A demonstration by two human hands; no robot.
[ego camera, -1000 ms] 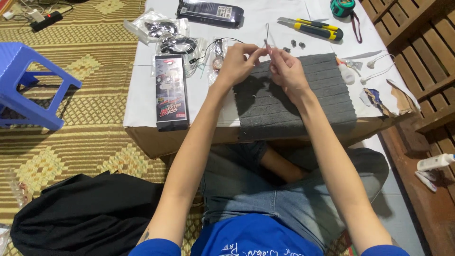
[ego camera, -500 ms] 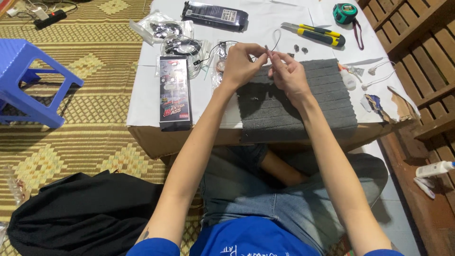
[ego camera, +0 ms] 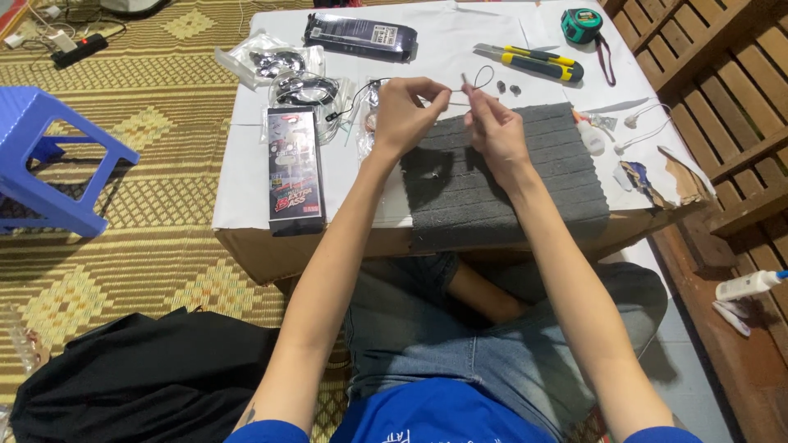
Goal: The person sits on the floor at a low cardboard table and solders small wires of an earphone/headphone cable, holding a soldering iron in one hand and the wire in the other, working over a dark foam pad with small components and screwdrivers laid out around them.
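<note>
My left hand (ego camera: pixel 406 111) and my right hand (ego camera: pixel 491 127) are raised close together above a grey ribbed foam mat (ego camera: pixel 501 176). Between their fingertips they pinch a thin black earphone cable (ego camera: pixel 484 75), which loops up beside my right hand. The cable trails left from my left hand toward clear plastic bags holding coiled black earphones (ego camera: pixel 304 89). Two small dark earbud pieces (ego camera: pixel 507 87) lie on the white tabletop just beyond the mat.
A white-covered cardboard box (ego camera: pixel 246 180) serves as the table. On it lie a black retail box (ego camera: pixel 294 168), a dark flat package (ego camera: pixel 361 37), a yellow utility knife (ego camera: pixel 529 61), a teal tape measure (ego camera: pixel 581 25), white earphones (ego camera: pixel 644 123). Blue stool (ego camera: pixel 49 156) left, black cloth (ego camera: pixel 139 377) near.
Both hands stay pinched on the cable above the mat. The cable loop by my right hand has shifted slightly, and the view has moved a little.
</note>
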